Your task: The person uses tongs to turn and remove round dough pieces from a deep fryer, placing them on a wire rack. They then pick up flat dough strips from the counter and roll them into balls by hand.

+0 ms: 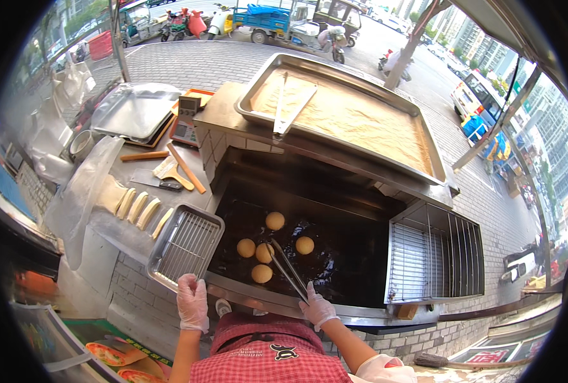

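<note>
My right hand (318, 308), in a clear glove, is shut on metal tongs (289, 271) held over the dark oil in a wide fryer (351, 268). The tongs' tips are beside one round golden dough ball (263, 253); I cannot tell whether they grip it. Several similar balls float around it, including a dough ball (304, 245) to the right and a dough ball (262, 274) nearest me. My left hand (192, 306), also gloved, is curled at the near corner of a metal tray with a wire rack (188, 244). Whether its fingers grip the rim is hidden.
Beyond the fryer, a large tray of tan powder (355, 124) bears white tongs (291, 110). At left lie dough strips (142, 213), a knife (154, 180), a brush (172, 173) and a rolling pin (186, 167). A wire draining basket (432, 258) stands right of the fryer.
</note>
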`<state>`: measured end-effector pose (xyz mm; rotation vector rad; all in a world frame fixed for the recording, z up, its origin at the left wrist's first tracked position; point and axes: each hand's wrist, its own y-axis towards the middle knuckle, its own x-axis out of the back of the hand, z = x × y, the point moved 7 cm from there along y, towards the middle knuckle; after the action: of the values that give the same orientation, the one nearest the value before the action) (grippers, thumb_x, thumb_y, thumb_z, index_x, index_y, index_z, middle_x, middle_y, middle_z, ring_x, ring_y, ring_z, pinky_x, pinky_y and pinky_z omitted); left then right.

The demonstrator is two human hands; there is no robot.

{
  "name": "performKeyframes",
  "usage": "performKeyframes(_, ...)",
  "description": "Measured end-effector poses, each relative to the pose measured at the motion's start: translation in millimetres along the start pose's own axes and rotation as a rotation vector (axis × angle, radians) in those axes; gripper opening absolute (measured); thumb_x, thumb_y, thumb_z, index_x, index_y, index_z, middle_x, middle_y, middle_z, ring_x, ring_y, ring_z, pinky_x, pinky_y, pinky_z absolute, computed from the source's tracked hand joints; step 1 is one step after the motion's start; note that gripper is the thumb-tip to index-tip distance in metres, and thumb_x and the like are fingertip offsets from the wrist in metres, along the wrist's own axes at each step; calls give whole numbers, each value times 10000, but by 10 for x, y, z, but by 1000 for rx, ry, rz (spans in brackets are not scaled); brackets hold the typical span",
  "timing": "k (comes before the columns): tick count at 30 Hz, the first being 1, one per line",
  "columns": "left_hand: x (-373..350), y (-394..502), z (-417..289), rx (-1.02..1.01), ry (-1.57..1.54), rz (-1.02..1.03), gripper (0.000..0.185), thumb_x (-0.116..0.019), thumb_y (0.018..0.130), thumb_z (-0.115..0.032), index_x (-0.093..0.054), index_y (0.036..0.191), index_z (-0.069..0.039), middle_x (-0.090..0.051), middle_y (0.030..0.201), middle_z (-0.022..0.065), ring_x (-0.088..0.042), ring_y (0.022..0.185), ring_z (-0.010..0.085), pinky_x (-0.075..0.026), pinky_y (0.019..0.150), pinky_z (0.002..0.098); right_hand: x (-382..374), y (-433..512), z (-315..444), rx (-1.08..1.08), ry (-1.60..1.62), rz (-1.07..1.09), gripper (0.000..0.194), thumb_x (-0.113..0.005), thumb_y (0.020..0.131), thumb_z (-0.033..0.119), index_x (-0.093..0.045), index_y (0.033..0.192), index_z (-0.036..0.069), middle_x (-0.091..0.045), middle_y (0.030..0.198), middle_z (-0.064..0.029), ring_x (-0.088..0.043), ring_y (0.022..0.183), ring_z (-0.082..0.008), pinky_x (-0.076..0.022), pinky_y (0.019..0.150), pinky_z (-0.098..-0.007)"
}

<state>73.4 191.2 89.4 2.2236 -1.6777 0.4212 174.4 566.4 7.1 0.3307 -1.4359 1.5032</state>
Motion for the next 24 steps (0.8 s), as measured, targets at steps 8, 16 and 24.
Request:
performKeyframes(8,100,-10,38,-26,12,-32,275,-702,926,-140,-551,1138,-55,-549,860,35,-530,742,148,-498,715,325,73,332,-57,-87,-157,-35,860,-529,982,448,-122,1611,27,-645,1207,-259,-697,1046,-392,-573,866,-486)
performKeyframes(16,117,-28,40,6,32,-38,275,-705,922,-156,-558,1131,-54,-563,852,41,-547,748,155,-504,717,329,303,921,79,-186,75,-207,856,-518,984,423,-119,1604,-11,-658,1227,-260,-689,1054,-408,-559,903,-483)
performKeyframes(24,187,-10,73,15,-36,-56,262,-695,932,-163,-558,1131,-62,-550,850,36,-536,750,158,-501,726,332,-31,700,634,151,-166,-11,845,-512,993,438,-121,1604,4,-649,1198,-263,-695,1023,-402,-556,890,-487)
